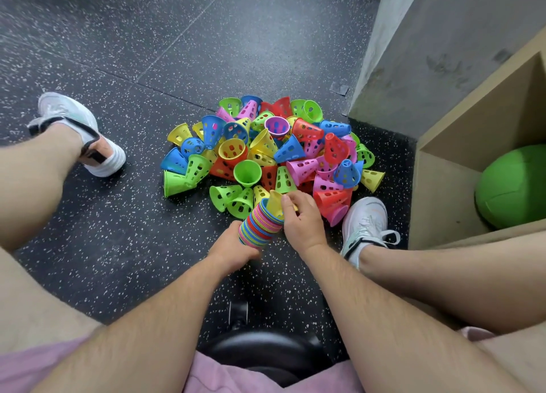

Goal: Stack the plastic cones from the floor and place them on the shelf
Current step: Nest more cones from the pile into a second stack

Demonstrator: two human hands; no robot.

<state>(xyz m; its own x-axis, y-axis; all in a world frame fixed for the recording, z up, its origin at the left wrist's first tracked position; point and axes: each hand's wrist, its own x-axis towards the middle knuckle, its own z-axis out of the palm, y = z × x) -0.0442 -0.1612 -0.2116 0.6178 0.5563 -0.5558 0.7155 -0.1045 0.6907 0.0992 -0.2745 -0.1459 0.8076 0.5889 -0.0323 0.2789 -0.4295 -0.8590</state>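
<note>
The left hand (233, 244) has its fingers curled around the lower end of a tilted stack of nested coloured cones (260, 225). The right hand (301, 219) pinches a yellow cone (276, 203) sitting in the stack's top. Just beyond, a pile of perforated cones (266, 150) lies on the speckled black rubber floor (118, 52). At right, a wooden shelf (443, 185) holds a green ball (514, 185) beside a grey concrete wall (428, 52).

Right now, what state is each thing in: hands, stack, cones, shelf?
Stack: tilted, many cones nested.
Yellow cone: partly nested in the stack's top.
Left hand: grips the stack's lower end.
Right hand: pinches the yellow cone.
Pile: loose cones, unstacked, on the floor.
Shelf: holds a green ball; no cones seen.
</note>
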